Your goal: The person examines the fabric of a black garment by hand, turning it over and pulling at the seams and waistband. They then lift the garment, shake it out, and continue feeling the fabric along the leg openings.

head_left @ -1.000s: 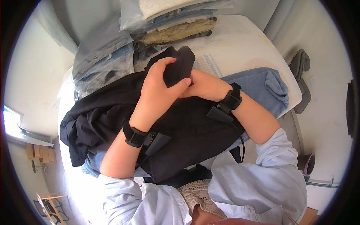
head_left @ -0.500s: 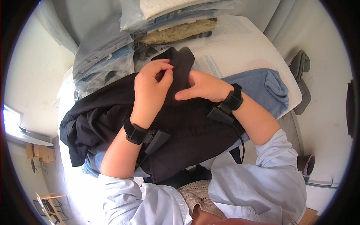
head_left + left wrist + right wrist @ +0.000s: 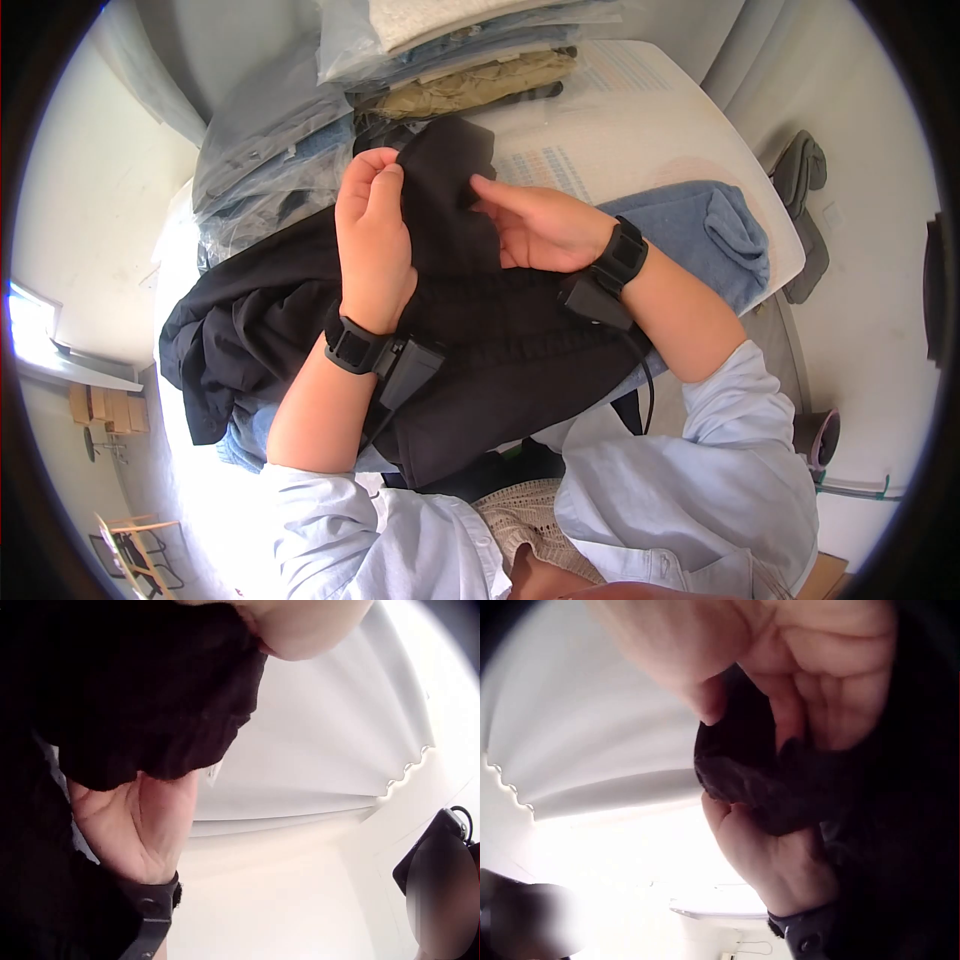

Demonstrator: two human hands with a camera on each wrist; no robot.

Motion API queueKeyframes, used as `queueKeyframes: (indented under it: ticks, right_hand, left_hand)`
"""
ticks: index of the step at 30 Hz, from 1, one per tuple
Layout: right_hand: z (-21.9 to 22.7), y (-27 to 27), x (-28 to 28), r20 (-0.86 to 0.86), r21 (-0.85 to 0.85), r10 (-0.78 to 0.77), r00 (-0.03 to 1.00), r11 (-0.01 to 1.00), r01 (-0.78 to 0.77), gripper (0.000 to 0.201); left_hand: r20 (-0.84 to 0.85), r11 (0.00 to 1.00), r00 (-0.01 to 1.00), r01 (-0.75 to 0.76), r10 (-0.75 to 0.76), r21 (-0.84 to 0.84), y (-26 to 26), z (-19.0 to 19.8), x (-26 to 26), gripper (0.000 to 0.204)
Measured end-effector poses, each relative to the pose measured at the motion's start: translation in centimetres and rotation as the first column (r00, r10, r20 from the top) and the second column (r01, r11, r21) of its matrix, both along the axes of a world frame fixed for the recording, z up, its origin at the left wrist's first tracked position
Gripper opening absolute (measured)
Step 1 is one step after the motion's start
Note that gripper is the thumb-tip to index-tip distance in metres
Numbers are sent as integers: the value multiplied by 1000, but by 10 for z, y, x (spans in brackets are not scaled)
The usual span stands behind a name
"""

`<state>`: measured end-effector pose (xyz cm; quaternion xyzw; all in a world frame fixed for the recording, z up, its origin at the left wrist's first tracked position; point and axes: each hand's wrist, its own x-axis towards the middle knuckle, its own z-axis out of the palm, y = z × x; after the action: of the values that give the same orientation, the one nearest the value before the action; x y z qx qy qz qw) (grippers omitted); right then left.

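A large black garment (image 3: 470,320) lies spread across the bed in front of me, one narrow end of it raised between my hands. My left hand (image 3: 375,235) pinches the left edge of that raised end between thumb and fingers. On the opposite edge is my right hand (image 3: 550,228), its thumb tip at the cloth and its other fingers partly hidden behind it. The right wrist view shows the garment's dark edge (image 3: 742,780) held between both hands. In the left wrist view the black cloth (image 3: 165,697) covers the right hand's fingers.
Folded blue fabric (image 3: 690,235) lies to the right, partly under the garment. Clear-bagged folded clothes (image 3: 280,150) are stacked at the back left, with khaki clothing (image 3: 470,85) in another pile behind. Both wrists wear black straps with camera boxes (image 3: 412,372).
My left hand has moved left and drawn the cloth end with it, now pinching its edge. My right thumb has shifted up to the cloth's right edge.
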<state>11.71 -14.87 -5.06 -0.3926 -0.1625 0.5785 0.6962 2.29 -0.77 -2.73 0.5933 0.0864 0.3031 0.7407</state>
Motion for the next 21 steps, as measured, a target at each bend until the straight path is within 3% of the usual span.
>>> queueKeyframes:
  ticks: [2,4,8,10,14,16,17,19,20,21]
  right_hand:
    - [3,0,-4,-22,-16,-10,1000,1000,10,26]
    - [5,-1,-8,-2,117,-186,983,976,185,22]
    - [-4,-4,5,10,282,-236,972,933,223,19]
    - [-7,-2,12,-97,268,-392,915,875,403,16]
    - [-14,-10,24,-28,143,-283,959,948,284,19]
    - [-17,-9,26,-49,-145,-151,987,979,143,24]
    - [-15,-8,24,-50,-145,-152,987,979,143,24]
    - [-10,-3,17,-69,22,109,992,994,-108,30]
    - [-7,-1,12,-70,22,108,992,994,-107,30]
    - [-4,1,6,-72,11,-27,997,1000,27,31]
  left_hand:
    - [31,998,998,53,-52,-37,-2,1,0,14]
    - [56,986,987,152,-149,-62,-1,2,-1,10]
    - [38,995,995,96,-96,-4,-1,0,-1,11]
    - [32,996,999,25,-22,-89,-1,3,1,12]
    - [-70,997,996,-61,57,-56,3,1,2,12]
    - [-45,993,994,-104,102,-50,1,0,1,12]
    - [-46,993,994,-104,101,-50,3,-2,3,12]
    - [17,994,999,-26,28,-110,9,-7,6,11]
    - [16,994,999,-25,27,-110,7,-6,6,11]
    - [54,986,998,47,-39,-162,4,-3,5,11]
